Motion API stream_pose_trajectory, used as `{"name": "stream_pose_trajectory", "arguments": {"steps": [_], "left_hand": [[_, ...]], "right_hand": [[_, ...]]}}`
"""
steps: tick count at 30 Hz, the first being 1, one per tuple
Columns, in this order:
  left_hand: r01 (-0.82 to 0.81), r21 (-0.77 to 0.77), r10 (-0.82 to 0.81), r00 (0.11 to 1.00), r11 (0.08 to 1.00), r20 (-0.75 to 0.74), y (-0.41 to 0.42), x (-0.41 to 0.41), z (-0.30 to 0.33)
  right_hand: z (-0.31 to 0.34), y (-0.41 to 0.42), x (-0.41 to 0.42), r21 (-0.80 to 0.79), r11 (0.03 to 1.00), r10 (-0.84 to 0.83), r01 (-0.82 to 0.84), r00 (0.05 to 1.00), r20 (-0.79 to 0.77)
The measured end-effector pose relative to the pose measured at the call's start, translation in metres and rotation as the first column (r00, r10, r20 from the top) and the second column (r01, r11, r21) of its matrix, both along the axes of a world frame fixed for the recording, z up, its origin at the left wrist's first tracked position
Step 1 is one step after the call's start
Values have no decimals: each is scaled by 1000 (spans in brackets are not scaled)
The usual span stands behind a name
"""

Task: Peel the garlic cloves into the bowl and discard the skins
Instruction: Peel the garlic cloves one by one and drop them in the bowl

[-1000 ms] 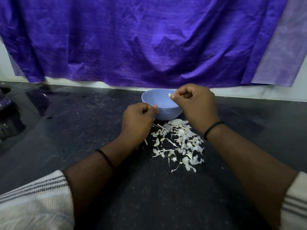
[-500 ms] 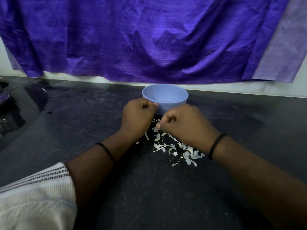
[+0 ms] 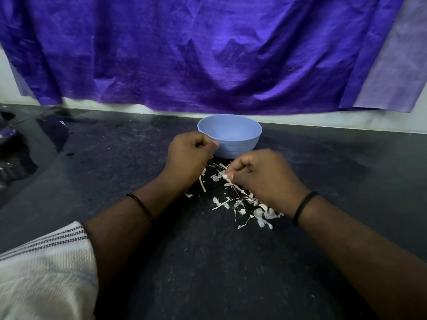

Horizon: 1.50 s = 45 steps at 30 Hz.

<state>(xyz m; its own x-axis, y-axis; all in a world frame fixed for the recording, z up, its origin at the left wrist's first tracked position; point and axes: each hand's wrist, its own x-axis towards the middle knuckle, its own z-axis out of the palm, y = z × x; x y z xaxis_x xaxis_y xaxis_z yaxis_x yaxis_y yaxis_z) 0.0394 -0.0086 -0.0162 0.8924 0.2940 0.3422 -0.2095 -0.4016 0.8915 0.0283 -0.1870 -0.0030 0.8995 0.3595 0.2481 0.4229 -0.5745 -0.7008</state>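
From the head view, a purple cloth (image 3: 208, 54) hangs across the wall behind the dark worktop (image 3: 208, 262), its hem ending just above the worktop's far edge, and a paler purple strip (image 3: 392, 72) shows at its right end. Dark blurred shapes (image 3: 11, 144) sit at the worktop's left edge; what they are cannot be told. A blue bowl (image 3: 233, 144) stands near the middle of the far edge; its inside is hardly seen from this angle, so its contents cannot be told. The left hand (image 3: 189, 155) is curled into a fist just before the bowl's left side, covering part of its wall; whether its grip holds a clove cannot be told. The right hand (image 3: 261, 176) is low over the scattered garlic skins (image 3: 242, 204), which lie on the worktop just in front of the bowl, and its fingertips pinch a white scrap of skin (image 3: 227, 177). Each wrist wears a dark band (image 3: 303, 207), and a striped pale sleeve (image 3: 46, 269) covers the left arm near the near edge
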Motion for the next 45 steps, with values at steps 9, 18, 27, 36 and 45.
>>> {"name": "stream_pose_trajectory", "arguments": {"steps": [9,18,27,36,45], "left_hand": [[317,-90,-325,941,944,-95,-19,-19,8],[341,-163,-372,897,926,-238,-14,-19,14],[160,4,-156,965,987,-209,-25,-21,11],[47,236,-51,999,971,9,-33,-25,10],[44,263,-71,993,964,95,-33,-29,6]], "right_hand": [[6,-18,12,238,965,-116,115,993,-8],[3,-11,4,134,989,-88,55,963,253],[-4,-5,6,232,946,-247,227,967,62],[0,3,-5,-8,971,-220,239,905,365],[-2,-7,7,-173,968,-30,183,766,642]]}}
